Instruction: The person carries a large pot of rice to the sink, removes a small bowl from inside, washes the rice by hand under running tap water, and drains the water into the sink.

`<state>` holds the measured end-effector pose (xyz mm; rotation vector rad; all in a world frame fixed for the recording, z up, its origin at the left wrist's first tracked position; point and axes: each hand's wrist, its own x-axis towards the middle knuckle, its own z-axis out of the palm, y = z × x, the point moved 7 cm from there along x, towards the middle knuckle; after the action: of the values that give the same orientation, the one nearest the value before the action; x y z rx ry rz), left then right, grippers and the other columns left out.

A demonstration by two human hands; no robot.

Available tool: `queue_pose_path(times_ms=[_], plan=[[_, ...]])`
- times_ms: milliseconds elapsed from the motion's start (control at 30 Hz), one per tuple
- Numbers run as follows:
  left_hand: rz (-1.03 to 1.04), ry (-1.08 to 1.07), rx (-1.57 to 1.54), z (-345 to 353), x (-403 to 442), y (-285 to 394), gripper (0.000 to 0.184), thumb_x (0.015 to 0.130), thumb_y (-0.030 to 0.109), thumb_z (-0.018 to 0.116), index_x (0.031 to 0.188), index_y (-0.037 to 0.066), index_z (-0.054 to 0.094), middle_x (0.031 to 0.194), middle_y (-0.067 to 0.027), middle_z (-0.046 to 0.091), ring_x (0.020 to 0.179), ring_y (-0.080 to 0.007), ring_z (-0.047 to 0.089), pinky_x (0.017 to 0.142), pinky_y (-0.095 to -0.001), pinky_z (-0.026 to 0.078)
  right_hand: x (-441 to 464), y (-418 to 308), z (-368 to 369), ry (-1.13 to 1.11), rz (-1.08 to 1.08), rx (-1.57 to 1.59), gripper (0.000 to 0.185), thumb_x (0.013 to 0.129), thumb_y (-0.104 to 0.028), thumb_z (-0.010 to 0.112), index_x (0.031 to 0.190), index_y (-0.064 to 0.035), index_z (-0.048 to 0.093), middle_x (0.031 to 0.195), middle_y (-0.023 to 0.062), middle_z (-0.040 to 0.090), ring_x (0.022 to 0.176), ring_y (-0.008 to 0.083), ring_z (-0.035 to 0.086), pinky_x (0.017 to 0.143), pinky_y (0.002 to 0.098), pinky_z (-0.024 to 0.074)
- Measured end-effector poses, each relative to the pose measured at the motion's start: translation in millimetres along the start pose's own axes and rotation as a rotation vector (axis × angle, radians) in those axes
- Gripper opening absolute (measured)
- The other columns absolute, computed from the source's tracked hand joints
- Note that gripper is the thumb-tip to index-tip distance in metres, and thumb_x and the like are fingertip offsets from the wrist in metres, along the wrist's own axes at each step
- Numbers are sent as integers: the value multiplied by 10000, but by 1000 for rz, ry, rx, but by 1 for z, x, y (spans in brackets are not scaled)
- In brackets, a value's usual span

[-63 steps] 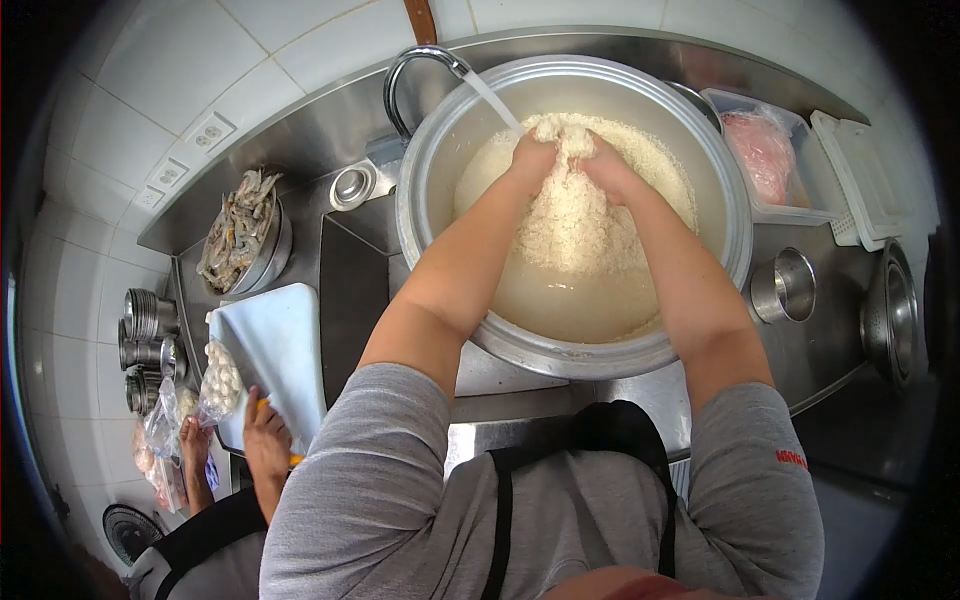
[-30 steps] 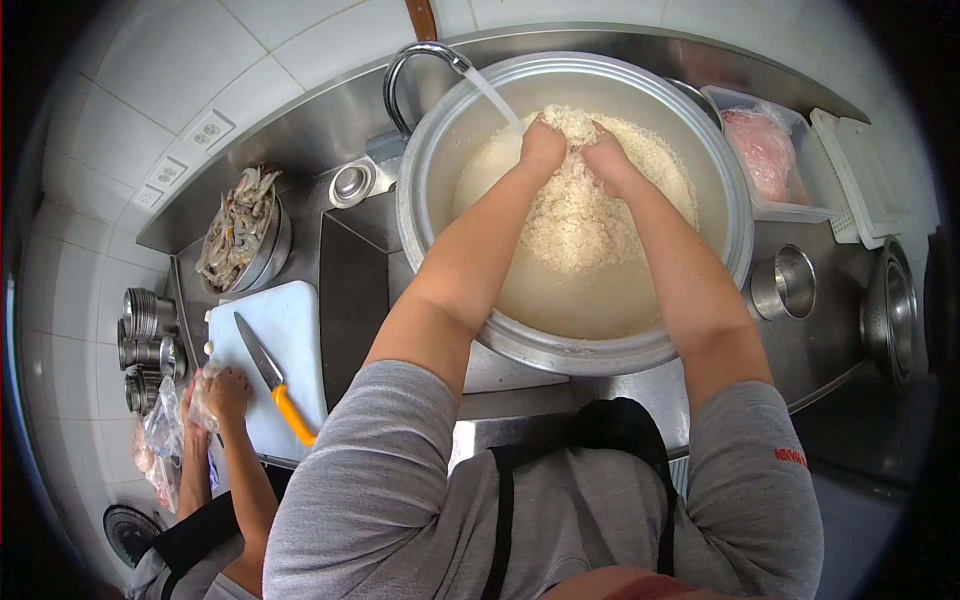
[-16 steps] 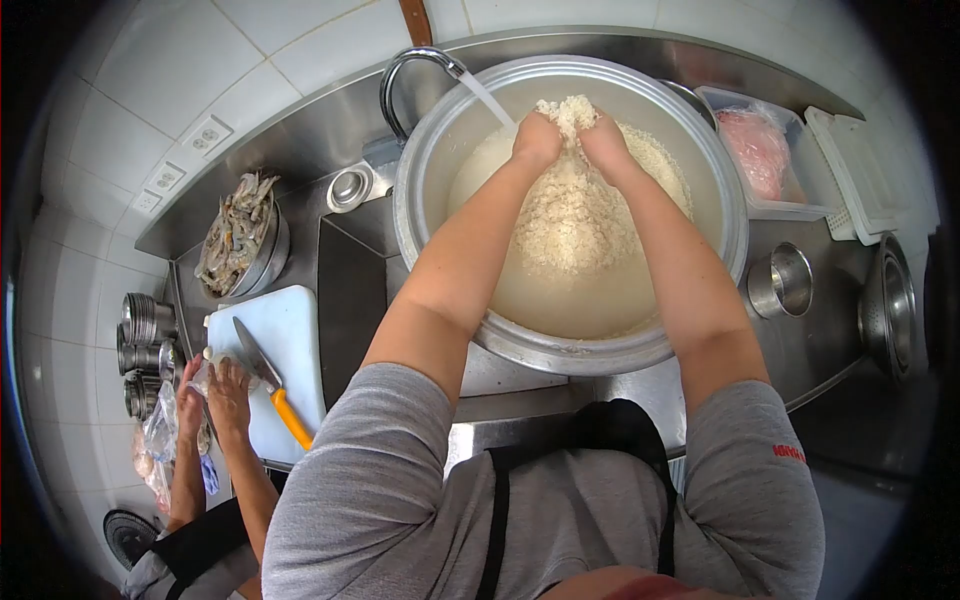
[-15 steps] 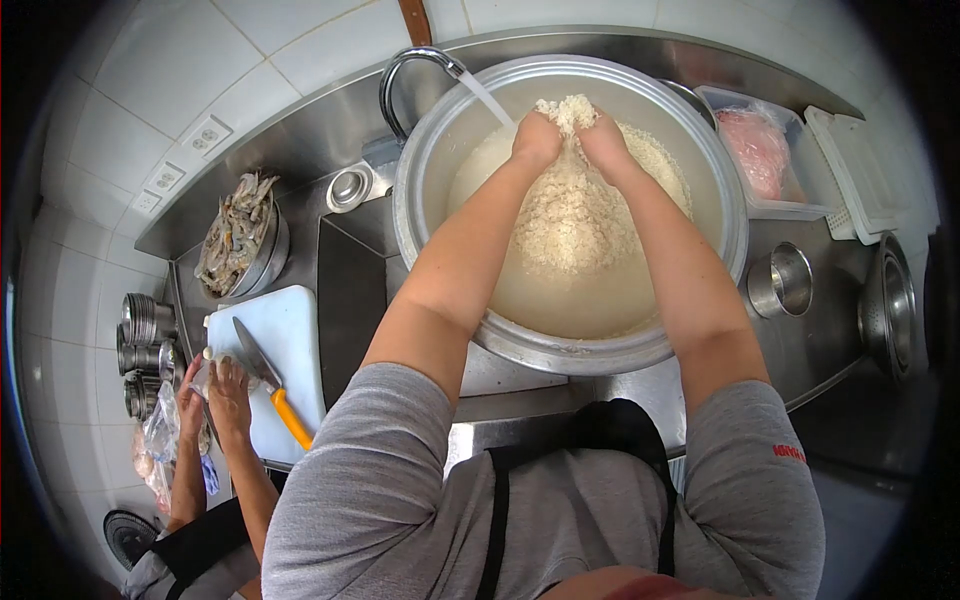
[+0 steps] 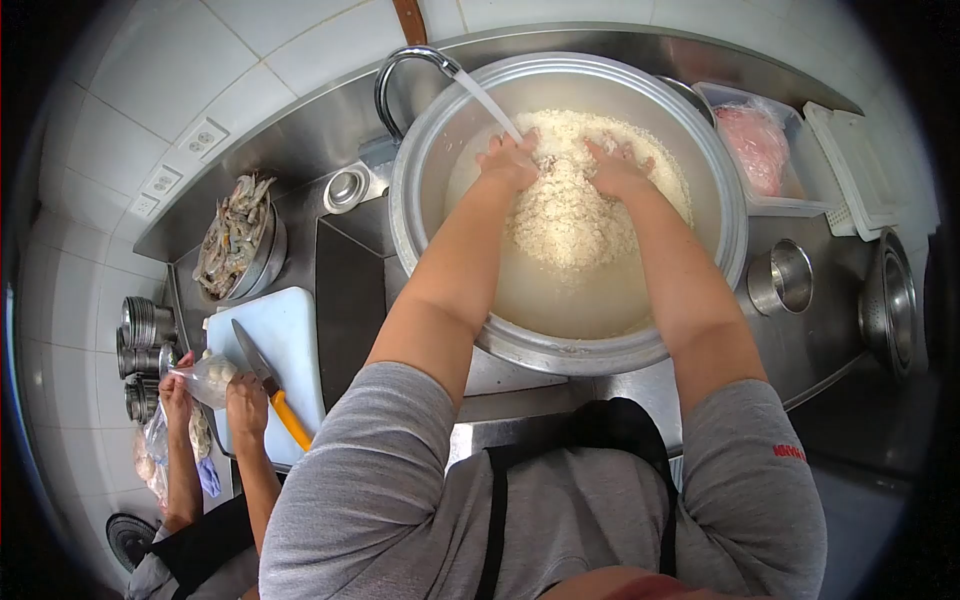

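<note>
A big metal pot point(image 5: 410, 215) holds cloudy water point(image 5: 560, 300) and a mound of wet rice point(image 5: 572, 225). At the rice's left edge, my left hand point(image 5: 508, 162) is spread in the pot, close to the stream of running water point(image 5: 490, 105). My right hand point(image 5: 617, 168) lies on the right side of the mound with its fingers apart, partly among the grains. Neither hand grips anything. The curved tap point(image 5: 385, 90) pours into the pot from the upper left.
To the left, a co-worker's hands point(image 5: 247, 405) hold a clear plastic bag point(image 5: 208, 378) beside a knife point(image 5: 262, 362) on a white cutting board point(image 5: 300, 350). A bowl of shrimp point(image 5: 235, 235) stands behind. On the right are a plastic tub point(image 5: 790, 205) and a metal cup point(image 5: 780, 278).
My hands have parted and lowered, letting go of the rice they held cupped together. The co-worker's hands have lifted a plastic bag and moved apart.
</note>
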<state>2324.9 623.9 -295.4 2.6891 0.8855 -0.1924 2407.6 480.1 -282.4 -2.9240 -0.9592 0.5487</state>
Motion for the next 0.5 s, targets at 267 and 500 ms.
queue_pose_path(times_ms=[267,500], plan=[[76,-92,-88,33,28,-12,622,795,207,472,1368,256,235,1452,-117,82,1296,-369,190,1028,-442,254,18,1,22,-60,-36,-17,548,858,-181,437,1359,-290,245,1451,61,134,1321,282,158,1052,487,166],[251,229,-253,-12,5,11,339,778,66,512,1116,80,498,1036,-196,549,980,-342,535,838,-390,433,25,5,-1,141,-116,277,356,831,-47,423,1163,-145,510,1184,145,515,1063,293,520,904,371,416]])
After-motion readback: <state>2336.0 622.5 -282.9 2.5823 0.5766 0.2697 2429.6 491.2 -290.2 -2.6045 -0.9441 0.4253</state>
